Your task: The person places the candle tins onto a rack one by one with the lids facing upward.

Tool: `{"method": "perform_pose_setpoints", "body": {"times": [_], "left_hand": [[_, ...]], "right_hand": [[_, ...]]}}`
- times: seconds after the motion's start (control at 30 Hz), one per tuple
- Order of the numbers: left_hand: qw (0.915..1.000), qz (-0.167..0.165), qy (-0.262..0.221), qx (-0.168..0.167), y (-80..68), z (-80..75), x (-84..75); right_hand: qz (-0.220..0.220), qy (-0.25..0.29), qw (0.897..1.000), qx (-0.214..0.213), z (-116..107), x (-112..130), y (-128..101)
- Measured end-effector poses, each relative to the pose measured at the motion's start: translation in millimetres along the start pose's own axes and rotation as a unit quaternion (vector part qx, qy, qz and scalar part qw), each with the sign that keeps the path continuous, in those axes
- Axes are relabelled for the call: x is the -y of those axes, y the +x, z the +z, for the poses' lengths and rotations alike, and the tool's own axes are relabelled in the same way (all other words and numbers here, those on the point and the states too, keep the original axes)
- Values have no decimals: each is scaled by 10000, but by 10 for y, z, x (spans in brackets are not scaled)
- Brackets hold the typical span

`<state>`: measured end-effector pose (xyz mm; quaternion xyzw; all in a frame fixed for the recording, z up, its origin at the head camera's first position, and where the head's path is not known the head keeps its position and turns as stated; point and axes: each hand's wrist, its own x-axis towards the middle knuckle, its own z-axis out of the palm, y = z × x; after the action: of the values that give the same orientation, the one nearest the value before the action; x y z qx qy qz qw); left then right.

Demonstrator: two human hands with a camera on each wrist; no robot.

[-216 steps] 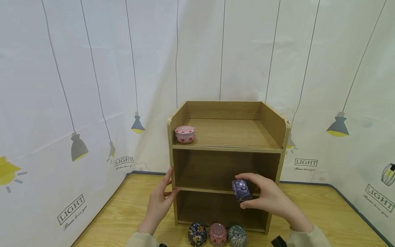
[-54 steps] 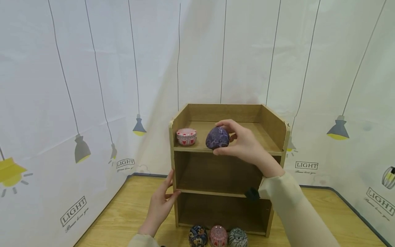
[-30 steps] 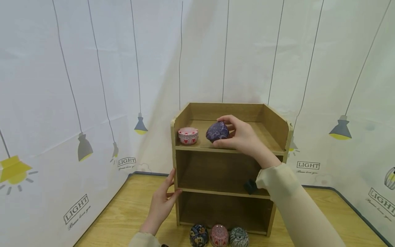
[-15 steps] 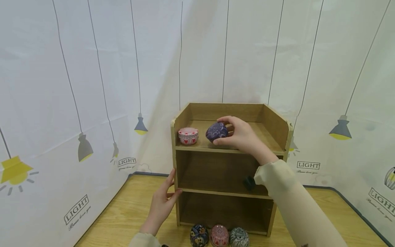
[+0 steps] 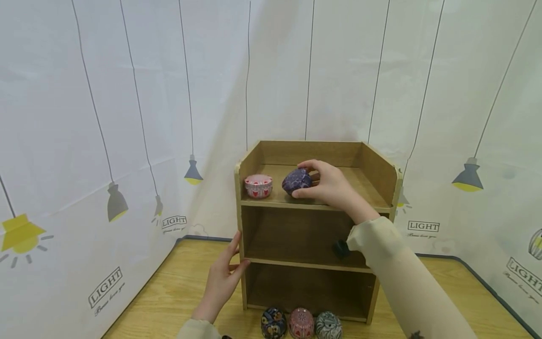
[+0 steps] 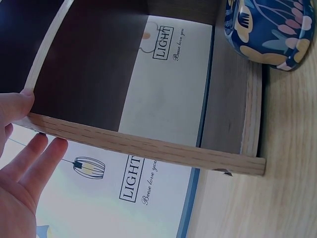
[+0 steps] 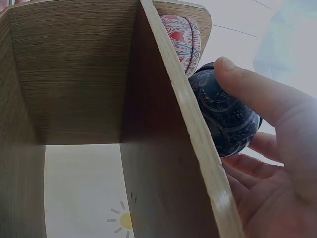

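Note:
My right hand (image 5: pixel 332 188) holds a dark purple patterned tin (image 5: pixel 296 182) between thumb and fingers, tilted, low over the front of the top shelf. A pink tin with red hearts (image 5: pixel 258 186) stands just left of it, apart. In the right wrist view the purple tin (image 7: pixel 223 109) is close at the shelf's front edge, the thumb across its lid side. My left hand (image 5: pixel 222 278) pinches the left side panel of the wooden shelf unit (image 5: pixel 313 205), thumb at the middle board's front corner and fingers on the outer face, as the left wrist view shows.
On the table (image 5: pixel 169 292), in a row before the unit's base, stand a navy floral tin (image 5: pixel 273 323), a pink tin (image 5: pixel 301 323) and a grey-green leafy tin (image 5: pixel 328 325). Raised side and back walls border the top shelf. A printed lamp-pattern backdrop (image 5: pixel 338 70) surrounds the table.
Earlier my right hand had the purple tin in front of the middle compartment; it has risen and moved left to the top shelf. Over the last second it barely shifts. My left hand stays put.

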<state>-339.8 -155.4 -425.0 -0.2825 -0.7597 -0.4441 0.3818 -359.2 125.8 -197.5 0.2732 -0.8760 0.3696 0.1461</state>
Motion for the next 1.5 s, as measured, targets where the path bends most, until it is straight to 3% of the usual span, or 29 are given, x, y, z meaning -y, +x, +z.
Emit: {"method": "perform_pose_setpoints", "body": {"times": [0.7,1.5], "left_hand": [[10000,-47,64,38,3,1,6],[9999,-109,-43,-11,-13,4,5]], "right_hand": [[531,-44,9986,-3,20,-38,113],[687,-196,9973,145,71,-36,186]]}}
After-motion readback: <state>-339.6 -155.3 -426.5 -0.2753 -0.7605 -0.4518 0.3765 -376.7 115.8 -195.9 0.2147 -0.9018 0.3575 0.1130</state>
